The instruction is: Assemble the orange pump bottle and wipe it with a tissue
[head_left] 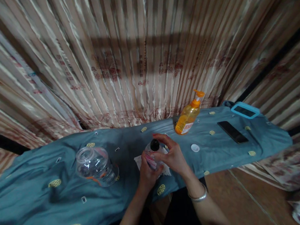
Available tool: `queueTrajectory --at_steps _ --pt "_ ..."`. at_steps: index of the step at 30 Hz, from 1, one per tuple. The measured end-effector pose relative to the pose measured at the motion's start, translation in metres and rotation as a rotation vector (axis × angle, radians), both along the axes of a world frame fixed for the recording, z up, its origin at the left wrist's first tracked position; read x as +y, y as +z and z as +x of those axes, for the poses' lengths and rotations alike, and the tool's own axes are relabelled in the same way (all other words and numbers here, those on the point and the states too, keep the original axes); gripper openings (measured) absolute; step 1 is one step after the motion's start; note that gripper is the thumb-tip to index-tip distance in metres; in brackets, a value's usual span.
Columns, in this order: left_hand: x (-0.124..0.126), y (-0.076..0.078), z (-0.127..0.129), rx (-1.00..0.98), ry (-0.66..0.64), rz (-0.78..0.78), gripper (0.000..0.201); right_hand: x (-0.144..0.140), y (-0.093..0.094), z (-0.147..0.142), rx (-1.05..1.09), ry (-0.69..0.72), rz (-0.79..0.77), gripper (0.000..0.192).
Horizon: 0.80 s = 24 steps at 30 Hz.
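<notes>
A small clear bottle (152, 152) with a black opening at its top stands on a white tissue (139, 162) on the blue cloth (35, 207). My left hand (146, 175) grips the bottle from below and behind. My right hand (173, 157) wraps its fingers over the bottle's upper side; a silver bangle (199, 197) sits on that wrist. A small white cap (195, 147) lies on the cloth just right of my right hand.
A clear plastic jar (96, 165) stands to the left. An orange pump bottle (189, 115) stands behind the hands. A black phone (232, 131) and a blue-cased phone (245, 110) lie at the right. Striped curtains (132, 56) hang behind; the floor is brown tile.
</notes>
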State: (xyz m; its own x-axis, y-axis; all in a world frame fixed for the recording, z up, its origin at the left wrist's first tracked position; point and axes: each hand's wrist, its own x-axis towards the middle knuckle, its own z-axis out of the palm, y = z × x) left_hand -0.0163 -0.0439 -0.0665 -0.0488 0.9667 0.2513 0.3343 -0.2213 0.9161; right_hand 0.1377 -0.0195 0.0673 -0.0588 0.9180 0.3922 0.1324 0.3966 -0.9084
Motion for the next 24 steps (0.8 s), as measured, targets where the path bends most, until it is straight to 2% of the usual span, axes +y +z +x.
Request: queueTrajectory --at_steps 8,12,17,20,24 --pt "-0.001 0.001 -0.002 -0.107 -0.021 -0.066 0.093 0.003 -0.003 0.01 0.0 -0.09 -0.007 0.062" --pt "-0.001 0.004 -0.001 -0.101 -0.016 -0.072 0.089 -0.005 0.005 -0.003 -0.022 -0.068 -0.008 0.058" --pt "0.0 0.003 0.002 -0.111 0.0 -0.085 0.094 -0.01 0.013 -0.01 -0.032 -0.039 -0.043 0.047" --pt "0.0 0.0 0.004 -0.133 0.008 -0.083 0.095 -0.012 0.015 -0.006 -0.05 -0.012 -0.044 0.053" --pt "0.0 -0.001 0.005 -0.141 0.031 -0.116 0.099 -0.013 0.016 -0.009 -0.071 -0.148 -0.059 0.061"
